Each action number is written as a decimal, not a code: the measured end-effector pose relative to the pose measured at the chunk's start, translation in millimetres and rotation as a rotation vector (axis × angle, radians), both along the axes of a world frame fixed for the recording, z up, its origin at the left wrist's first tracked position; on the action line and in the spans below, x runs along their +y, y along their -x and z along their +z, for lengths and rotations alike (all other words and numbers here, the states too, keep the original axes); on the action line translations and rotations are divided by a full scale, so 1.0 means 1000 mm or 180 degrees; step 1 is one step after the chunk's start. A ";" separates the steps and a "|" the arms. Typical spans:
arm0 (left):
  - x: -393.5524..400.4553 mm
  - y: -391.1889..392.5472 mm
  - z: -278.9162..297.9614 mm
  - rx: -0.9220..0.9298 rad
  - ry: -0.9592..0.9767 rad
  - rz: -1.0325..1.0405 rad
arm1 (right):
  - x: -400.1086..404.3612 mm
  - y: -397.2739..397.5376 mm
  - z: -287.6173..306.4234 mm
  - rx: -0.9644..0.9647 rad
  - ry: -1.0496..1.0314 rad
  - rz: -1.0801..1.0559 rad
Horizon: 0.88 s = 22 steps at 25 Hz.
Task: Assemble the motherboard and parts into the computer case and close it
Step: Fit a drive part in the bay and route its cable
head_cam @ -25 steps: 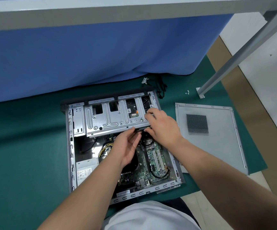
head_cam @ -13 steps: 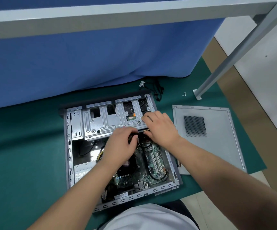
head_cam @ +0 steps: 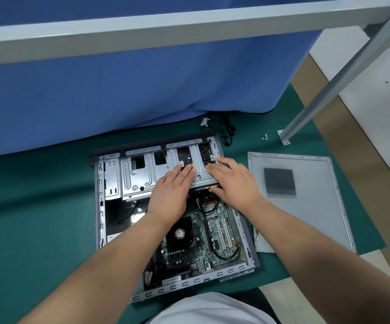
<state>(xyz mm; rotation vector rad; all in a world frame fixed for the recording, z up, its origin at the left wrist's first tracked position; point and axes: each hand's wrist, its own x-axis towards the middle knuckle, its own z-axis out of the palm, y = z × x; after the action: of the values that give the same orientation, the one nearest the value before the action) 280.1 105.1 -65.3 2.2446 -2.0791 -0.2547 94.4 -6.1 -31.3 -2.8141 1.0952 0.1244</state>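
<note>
Motherboard [head_cam: 198, 237] seated; our flat left hand [head_cam: 169, 195] and right hand [head_cam: 233, 181] press the drive cage [head_cam: 142, 174] — side panel [head_cam: 306, 206], frame right, still off.

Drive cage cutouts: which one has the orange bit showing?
The cutout just beyond the left hand fingertips; an orange piece shows at its lower right edge. The other openings show only dark interior.

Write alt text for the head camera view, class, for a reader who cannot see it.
A person's left hand and right hand press flat on a metal drive cage in an open computer case lying on a green mat. The motherboard shows below the hands. The case's side panel lies on the mat to the right.
</note>
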 end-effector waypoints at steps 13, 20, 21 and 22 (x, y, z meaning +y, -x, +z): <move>0.000 0.003 0.001 0.0346 -0.0127 -0.0143 | 0.009 0.005 -0.006 -0.0067 0.0130 -0.0149; 0.002 -0.006 0.007 0.0734 -0.0189 -0.0298 | 0.013 0.006 -0.011 -0.0168 0.0102 -0.0256; 0.002 -0.007 0.009 0.0849 -0.0181 -0.0300 | 0.013 0.006 -0.011 -0.0172 0.0073 -0.0265; 0.002 -0.008 0.012 0.1050 -0.0181 -0.0257 | 0.013 0.007 -0.011 -0.0175 0.0030 -0.0264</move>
<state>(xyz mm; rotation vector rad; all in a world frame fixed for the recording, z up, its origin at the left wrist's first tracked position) 287.8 107.1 -53.4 1.9846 -2.0077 -0.6481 87.9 6.6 -42.4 -2.7574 1.2010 0.0339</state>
